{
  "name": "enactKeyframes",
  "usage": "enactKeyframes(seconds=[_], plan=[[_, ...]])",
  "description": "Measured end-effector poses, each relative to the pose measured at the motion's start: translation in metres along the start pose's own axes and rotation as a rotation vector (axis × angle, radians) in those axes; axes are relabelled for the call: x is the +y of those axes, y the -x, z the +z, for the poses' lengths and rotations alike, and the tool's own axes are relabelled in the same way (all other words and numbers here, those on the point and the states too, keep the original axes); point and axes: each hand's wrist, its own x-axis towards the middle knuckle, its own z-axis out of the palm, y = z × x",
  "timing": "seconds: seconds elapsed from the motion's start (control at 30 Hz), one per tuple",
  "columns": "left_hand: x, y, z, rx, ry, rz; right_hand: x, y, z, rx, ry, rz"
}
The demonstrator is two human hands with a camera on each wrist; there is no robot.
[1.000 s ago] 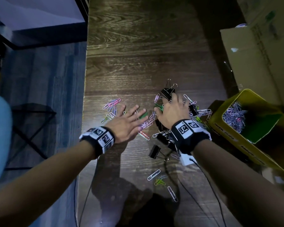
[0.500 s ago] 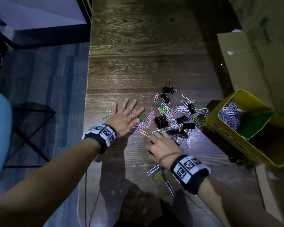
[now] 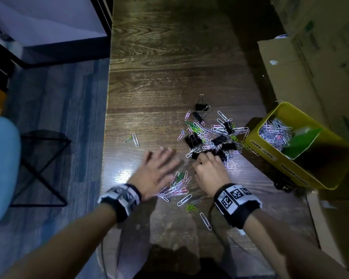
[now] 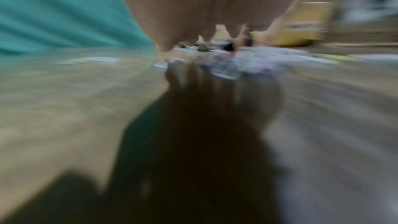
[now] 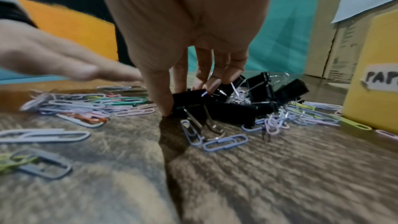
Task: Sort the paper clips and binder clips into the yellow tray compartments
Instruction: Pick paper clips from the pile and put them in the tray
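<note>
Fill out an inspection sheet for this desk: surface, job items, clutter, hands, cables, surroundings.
Surface: dark wooden table.
Job's things: mixed pile of paper clips and black binder clips; yellow tray at right, one compartment holding paper clips.
Clutter: stray paper clips near the wrists.
Grippers: left hand flat, blurred; right hand, fingers on a binder clip.
Cables: thin cable by the right wrist.
Surroundings: cardboard boxes at right.

Dim room; table (image 3: 169, 57) glare; left wrist view perhaps motion-blurred.
</note>
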Motion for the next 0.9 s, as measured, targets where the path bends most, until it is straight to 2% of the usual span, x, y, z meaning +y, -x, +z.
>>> enactKeyframes(seconds=[0.03,0.07,0.1,0.13,0.2,0.33,0.47,0.5,0.53,0.6,0.63,0.67,0.77,0.83,0.9], plan=[[-0.013,-0.008,-0.007,0.091,0.059,-0.144,0.001,0.0,0.002,0.008,0.005,0.0],[-0.027,-0.016,-0.013,0.12,0.13,-0.295,0.001,0.0,0.004,0.02,0.007,-0.01],[-0.039,-0.022,-0.017,0.093,0.188,-0.409,0.002,0.001,0.005,0.019,-0.002,-0.013],[-0.045,-0.025,-0.019,0.046,0.198,-0.458,0.003,0.002,0.005,0.027,-0.006,-0.015],[-0.043,-0.026,-0.018,-0.035,0.118,-0.391,0.004,0.003,0.007,0.036,-0.013,-0.023],[0.005,-0.006,0.004,-0.12,0.062,-0.163,0.01,0.02,0.008,0.048,-0.043,-0.081],[0.059,0.021,0.024,-0.176,0.071,-0.099,0.019,0.058,0.015,0.198,-0.175,-0.18],[0.069,0.026,0.03,-0.187,0.086,-0.085,0.021,0.07,0.019,0.145,-0.208,-0.209],[0.079,0.029,0.035,-0.185,0.088,-0.078,0.021,0.079,0.021,0.027,-0.237,-0.224],[0.098,0.032,0.039,-0.174,0.088,-0.067,0.02,0.096,0.028,-0.286,-0.262,-0.238],[0.106,0.033,0.039,-0.178,0.097,-0.054,0.018,0.101,0.03,-0.376,-0.232,-0.25],[0.113,0.033,0.04,-0.193,0.112,-0.027,0.015,0.104,0.033,-0.386,-0.2,-0.264],[0.123,0.035,0.034,-0.155,0.26,0.073,0.009,0.101,0.038,-0.315,-0.246,-0.232],[0.115,0.039,0.029,-0.047,0.37,0.03,0.012,0.096,0.043,-0.214,-0.301,-0.205],[0.102,0.047,0.022,0.115,0.396,-0.048,0.017,0.092,0.042,-0.058,-0.37,-0.179]])
